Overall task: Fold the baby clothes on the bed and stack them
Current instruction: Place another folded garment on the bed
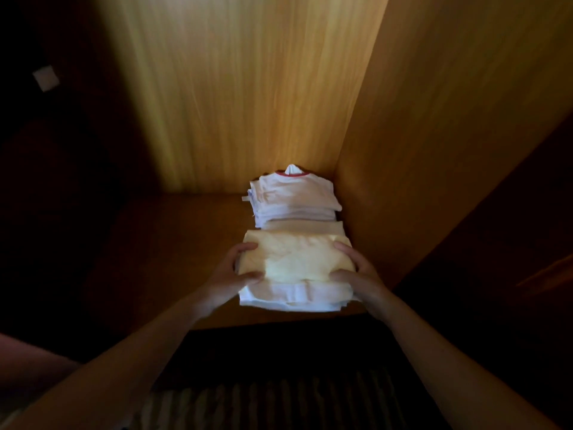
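A stack of folded baby clothes (294, 293) lies near the front edge of a wooden shelf (173, 243), with a pale yellow folded piece (297, 259) on top and white pieces beneath. My left hand (229, 274) grips the stack's left side, thumb on top. On the right side my right hand (356, 274) grips it the same way. Behind it stands a second stack of folded white clothes (294, 200), its top piece showing a red collar.
The shelf sits inside a wooden cupboard with a lit back panel (248, 103) and a right side wall (434, 150) close to both stacks. Bare shelf extends to the left. Below the shelf edge a dark striped fabric (263, 405) shows.
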{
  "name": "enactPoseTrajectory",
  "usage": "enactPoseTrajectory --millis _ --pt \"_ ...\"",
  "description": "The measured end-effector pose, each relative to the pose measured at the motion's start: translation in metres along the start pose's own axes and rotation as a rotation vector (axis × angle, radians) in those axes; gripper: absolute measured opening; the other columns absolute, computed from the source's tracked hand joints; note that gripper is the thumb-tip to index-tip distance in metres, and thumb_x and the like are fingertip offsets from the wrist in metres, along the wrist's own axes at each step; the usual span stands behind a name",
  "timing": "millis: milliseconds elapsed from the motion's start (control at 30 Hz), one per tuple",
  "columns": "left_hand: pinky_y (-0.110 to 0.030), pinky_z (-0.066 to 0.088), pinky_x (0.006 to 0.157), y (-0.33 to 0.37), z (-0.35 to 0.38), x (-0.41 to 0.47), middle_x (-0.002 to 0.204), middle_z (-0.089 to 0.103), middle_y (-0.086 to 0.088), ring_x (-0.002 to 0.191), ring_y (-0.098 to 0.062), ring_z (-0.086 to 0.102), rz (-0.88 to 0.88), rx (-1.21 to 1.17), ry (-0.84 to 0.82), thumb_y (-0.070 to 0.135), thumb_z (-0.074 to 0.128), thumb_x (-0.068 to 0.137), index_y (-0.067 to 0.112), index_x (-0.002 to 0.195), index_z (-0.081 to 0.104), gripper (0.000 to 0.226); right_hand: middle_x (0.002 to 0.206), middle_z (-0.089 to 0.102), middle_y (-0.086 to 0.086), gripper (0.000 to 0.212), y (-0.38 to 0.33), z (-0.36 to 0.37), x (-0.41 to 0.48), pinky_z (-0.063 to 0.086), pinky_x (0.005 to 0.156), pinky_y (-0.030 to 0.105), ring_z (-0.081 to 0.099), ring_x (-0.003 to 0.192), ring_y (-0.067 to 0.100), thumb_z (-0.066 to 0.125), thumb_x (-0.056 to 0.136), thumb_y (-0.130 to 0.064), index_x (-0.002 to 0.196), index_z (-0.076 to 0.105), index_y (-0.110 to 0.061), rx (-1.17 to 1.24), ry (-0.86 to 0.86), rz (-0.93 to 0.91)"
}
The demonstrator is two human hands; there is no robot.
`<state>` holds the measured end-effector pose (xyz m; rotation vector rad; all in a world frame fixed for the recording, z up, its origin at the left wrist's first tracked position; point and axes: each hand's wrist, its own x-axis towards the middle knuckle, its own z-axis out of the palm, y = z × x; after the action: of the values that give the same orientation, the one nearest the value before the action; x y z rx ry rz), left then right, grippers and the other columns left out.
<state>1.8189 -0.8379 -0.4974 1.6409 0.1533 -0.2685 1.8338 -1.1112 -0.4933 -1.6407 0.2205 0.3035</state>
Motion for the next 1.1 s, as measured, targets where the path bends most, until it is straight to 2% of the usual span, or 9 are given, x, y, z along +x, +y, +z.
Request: enactPoseTrajectory --millis 133,233,300,367,533,700,833,967,1100 --pt "-0.018 0.053 0.067 -0.032 0.006 0.026 0.12 0.048 0.003 0.102 -0.016 0.053 -0.046 0.014 -0.022 -0.009 0.068 0.082 0.019 0.126 0.048 0.055 0.135 0.047 0.003 0.059 0.026 -0.002 0.026 0.053 0.089 0.036 0.055 0.115 0.022 0.068 0.08 0.002 0.127 0.058 -0.033 -0.018 0.003 0.043" --pt "-0.011 0.05 0.061 -0.054 0.012 0.033 0.108 0.047 0.011 0.087 -0.001 0.05 -0.062 0.037 -0.016 -0.01 0.069 0.078 0.013 0.125 0.048 0.056 0.135 0.045 0.001 0.064 0.04 -0.004 0.034 0.051 0.073 0.022 0.054 0.108 0.016 0.066 0.079 0.006 0.134 0.056 -0.026 -0.092 -0.001 0.058" --pt "-0.011 0.049 0.06 -0.072 0.015 0.039 0.106 0.049 0.008 0.085 -0.001 0.052 -0.059 0.048 -0.017 -0.011 0.067 0.079 0.013 0.124 0.049 0.055 0.134 0.044 0.001 0.065 0.054 -0.007 0.037 0.05 0.069 0.019 0.054 0.101 0.009 0.064 0.08 0.008 0.136 0.054 -0.023 -0.096 -0.008 0.076" --pt "-0.014 0.051 0.06 -0.09 0.02 0.045 0.108 0.05 0.005 0.085 -0.003 0.054 -0.081 0.06 -0.038 -0.014 0.06 0.083 0.015 0.124 0.049 0.051 0.131 0.043 0.001 0.062 0.068 -0.01 0.041 0.05 0.07 0.02 0.054 0.098 0.01 0.062 0.081 0.01 0.133 0.055 -0.023 -0.083 -0.011 0.1" --pt "-0.018 0.053 0.059 -0.113 0.03 0.052 0.117 0.048 -0.004 0.089 -0.013 0.055 -0.153 0.07 -0.073 -0.009 0.06 0.084 0.019 0.126 0.049 0.052 0.136 0.04 0.003 0.062 0.084 -0.015 0.051 0.047 0.068 0.025 0.048 0.113 0.022 0.059 0.079 0.009 0.128 0.055 -0.028 -0.161 0.01 0.142" --pt "-0.025 0.052 0.072 -0.123 0.042 0.057 0.131 0.046 -0.011 0.11 -0.027 0.053 -0.168 0.12 -0.152 0.018 0.075 0.06 0.031 0.119 0.05 0.066 0.142 0.037 0.006 0.064 0.098 -0.027 0.055 0.043 0.078 0.029 0.041 0.113 0.02 0.056 0.079 0.01 0.134 0.054 -0.021 -0.223 0.06 0.165" --pt "-0.021 0.053 0.068 -0.124 0.053 0.07 0.134 0.043 -0.012 0.112 -0.027 0.051 -0.151 0.119 -0.167 -0.006 0.066 0.081 0.022 0.128 0.047 0.058 0.144 0.037 0.007 0.065 0.101 -0.031 0.062 0.038 0.081 0.026 0.039 0.112 0.02 0.053 0.077 0.011 0.134 0.054 -0.021 -0.265 0.125 0.164" --pt "-0.029 0.053 0.077 -0.122 0.064 0.077 0.134 0.041 -0.01 0.113 -0.026 0.05 -0.155 0.096 -0.164 -0.008 0.07 0.076 0.019 0.131 0.045 0.067 0.144 0.039 0.007 0.064 0.103 -0.032 0.068 0.038 0.083 0.026 0.042 0.118 0.024 0.05 0.077 0.013 0.132 0.055 -0.02 -0.263 0.189 0.135" --pt "-0.038 0.05 0.085 -0.126 0.07 0.084 0.137 0.039 -0.012 0.12 -0.032 0.048 -0.154 0.109 -0.131 -0.016 0.062 0.081 0.023 0.126 0.043 0.063 0.145 0.039 0.009 0.065 0.108 -0.034 0.076 0.039 0.085 0.026 0.041 0.128 0.029 0.048 0.076 0.014 0.131 0.056 -0.02 -0.261 0.203 0.105"
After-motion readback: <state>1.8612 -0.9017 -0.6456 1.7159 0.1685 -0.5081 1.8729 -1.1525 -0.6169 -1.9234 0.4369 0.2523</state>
